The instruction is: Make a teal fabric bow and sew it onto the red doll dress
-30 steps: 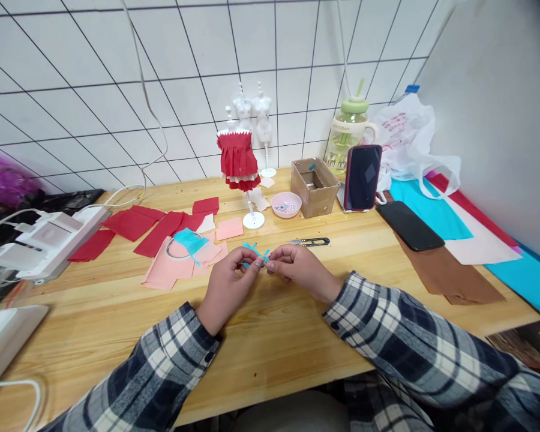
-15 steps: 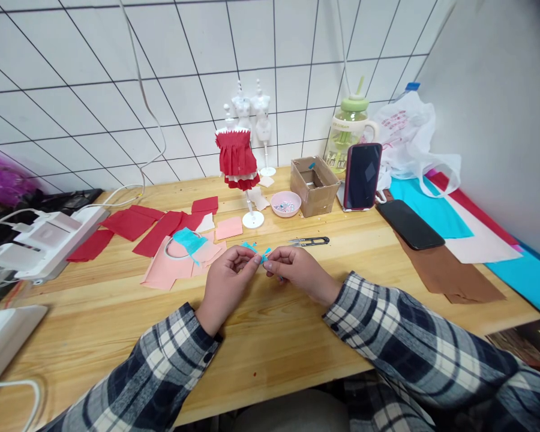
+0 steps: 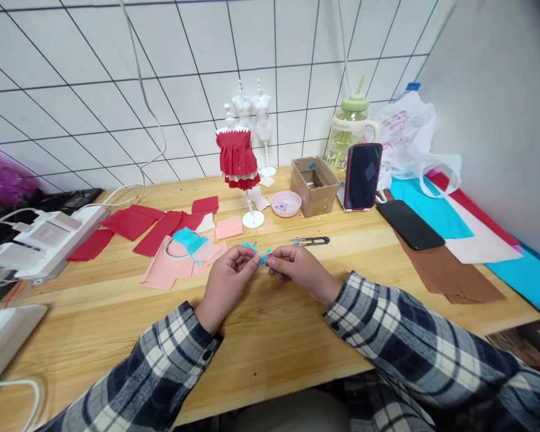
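Observation:
Between my two hands is a small strip of blue crepe paper [image 3: 264, 258], knotted or bunched at its middle. My left hand [image 3: 228, 282] pinches it between thumb and forefinger. From the other side my right hand [image 3: 299, 270] pinches it too, with a bit of blue showing under its fingers. More blue scraps [image 3: 251, 246] lie just behind the left fingers. Thread snips [image 3: 312, 242] rest on the table behind my right hand. Beyond stands a small white mannequin [image 3: 253, 219] wearing a pleated red dress [image 3: 237, 156].
Red paper pieces [image 3: 159, 233], pink pieces [image 3: 159, 273] and a blue piece [image 3: 189, 241] over a tape ring lie to the left. A pink bowl of beads [image 3: 286, 205], a cardboard box [image 3: 317, 198] and a standing phone [image 3: 362, 178] are behind. A power strip [image 3: 49, 243] sits far left.
The blue paper between my fingertips has turned and bunched slightly, and a bit of blue now shows below my right fingers. Both hands stay in nearly the same place.

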Demonstrator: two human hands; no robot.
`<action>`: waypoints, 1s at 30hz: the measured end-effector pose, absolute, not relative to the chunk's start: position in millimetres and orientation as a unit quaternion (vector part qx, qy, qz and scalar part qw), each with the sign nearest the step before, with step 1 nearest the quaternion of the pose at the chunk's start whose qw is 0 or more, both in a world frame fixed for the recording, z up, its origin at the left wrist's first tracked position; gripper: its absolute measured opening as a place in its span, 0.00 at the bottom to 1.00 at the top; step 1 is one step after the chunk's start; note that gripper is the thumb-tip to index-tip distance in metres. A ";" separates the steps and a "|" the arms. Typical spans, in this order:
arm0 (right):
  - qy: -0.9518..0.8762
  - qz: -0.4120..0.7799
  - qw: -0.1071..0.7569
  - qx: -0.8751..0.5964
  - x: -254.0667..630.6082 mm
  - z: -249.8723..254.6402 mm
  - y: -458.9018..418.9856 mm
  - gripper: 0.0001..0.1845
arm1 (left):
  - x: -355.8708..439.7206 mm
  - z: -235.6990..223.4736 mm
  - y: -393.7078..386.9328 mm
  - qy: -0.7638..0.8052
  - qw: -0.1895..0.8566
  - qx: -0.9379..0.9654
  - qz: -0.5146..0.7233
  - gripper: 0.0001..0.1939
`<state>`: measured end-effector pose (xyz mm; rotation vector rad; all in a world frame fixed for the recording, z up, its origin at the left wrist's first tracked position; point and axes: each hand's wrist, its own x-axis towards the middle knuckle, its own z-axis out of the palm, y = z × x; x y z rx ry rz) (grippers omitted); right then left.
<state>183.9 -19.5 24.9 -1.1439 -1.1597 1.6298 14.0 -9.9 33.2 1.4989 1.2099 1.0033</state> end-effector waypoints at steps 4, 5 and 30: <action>-0.465 0.650 0.398 -0.451 184.5 23.7 -19.1 0.17 | 13.6 34.6 -10.0 0.495 0.482 0.597 0.408 0.12; -0.471 0.644 0.398 -0.454 184.6 23.6 -18.9 0.17 | 13.4 34.1 -9.9 0.493 0.490 0.591 0.410 0.12; -0.501 0.580 0.445 -0.463 184.1 23.4 -20.0 0.14 | 14.2 26.3 -9.8 0.388 0.728 0.396 0.404 0.11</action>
